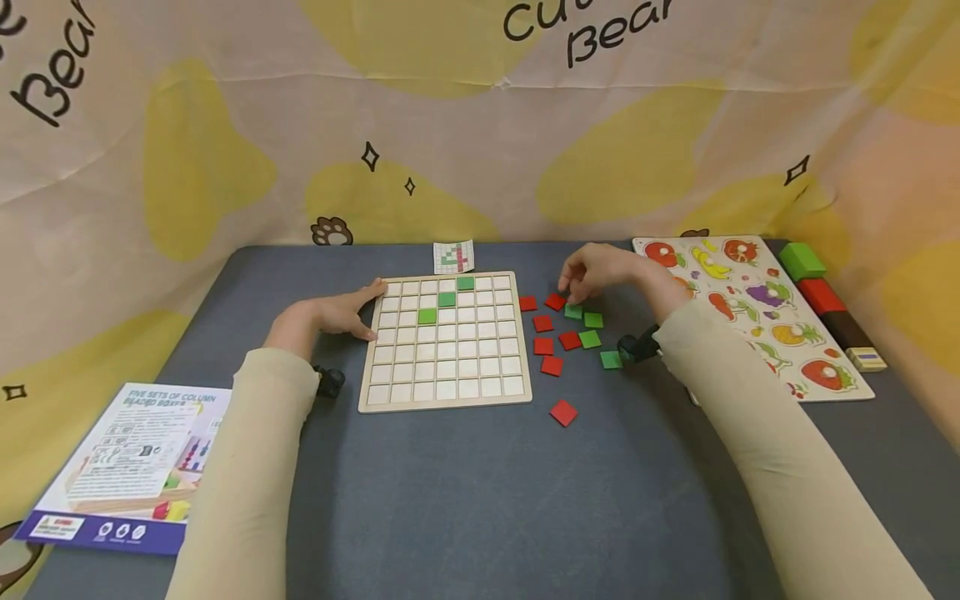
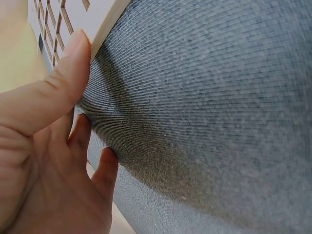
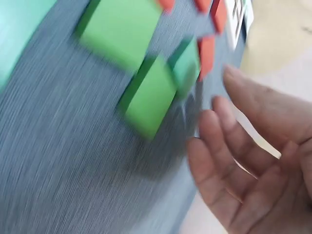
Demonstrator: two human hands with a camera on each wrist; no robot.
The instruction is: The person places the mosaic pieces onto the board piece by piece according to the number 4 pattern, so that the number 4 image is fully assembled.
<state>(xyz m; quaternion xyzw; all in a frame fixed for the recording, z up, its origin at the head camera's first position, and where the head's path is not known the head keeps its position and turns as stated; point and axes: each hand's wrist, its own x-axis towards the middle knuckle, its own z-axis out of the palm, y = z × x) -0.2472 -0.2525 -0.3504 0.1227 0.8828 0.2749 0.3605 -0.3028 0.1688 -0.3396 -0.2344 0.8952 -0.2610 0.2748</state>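
Three green tiles [image 1: 447, 299] set in the grid board [image 1: 446, 341]; loose tiles [image 1: 567, 331] on the bench [image 1: 465, 492] beside it. Head view: left hand [image 1: 339, 314] steadying the board edge; right hand [image 1: 596, 273] over a green tile [image 1: 573, 312], fingers curled, pinch uncertain.

Left wrist: fingers [image 2: 68, 73] relaxed against the board.

Right wrist: fingers [image 3: 234, 146] loosely spread, empty. Step judged: picking a tile; next, a clean pinch.

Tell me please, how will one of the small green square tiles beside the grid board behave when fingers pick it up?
The green tile looks thin, flat and rigid, so it probably stays stiff and weighs little. Lying flush on the grey table cover, it may be hard to lift by its edge; the right hand might slide or tip it first. Being square, it should not roll.
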